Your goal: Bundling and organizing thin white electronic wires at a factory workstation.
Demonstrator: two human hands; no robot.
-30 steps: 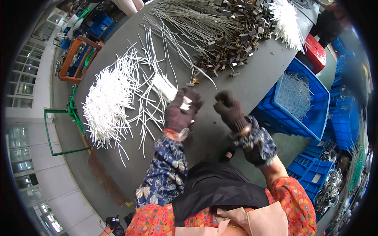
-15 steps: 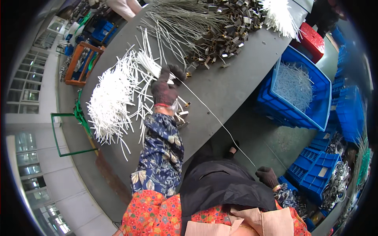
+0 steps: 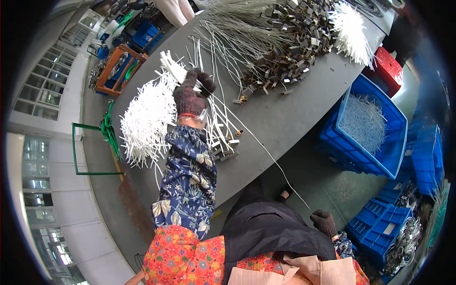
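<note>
Head view: a bundle of white tubes [image 3: 174, 67] is held over the bench [image 3: 285, 121] in the curled grip of the left hand [image 3: 191, 97]. A wire [image 3: 265, 149] is stretched to the right hand [image 3: 323, 222], its end apparently pinched in closed fingers. Both are judged light and flexible, best gripped near an end. The wire's left end is obscured.

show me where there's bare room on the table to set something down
Free: the grey tabletop between the dark block pile, the thin wire and its edge facing the blue bin. Crowded: the left end, with the white strip pile and left hand, and the far side, under grey wires.
</note>
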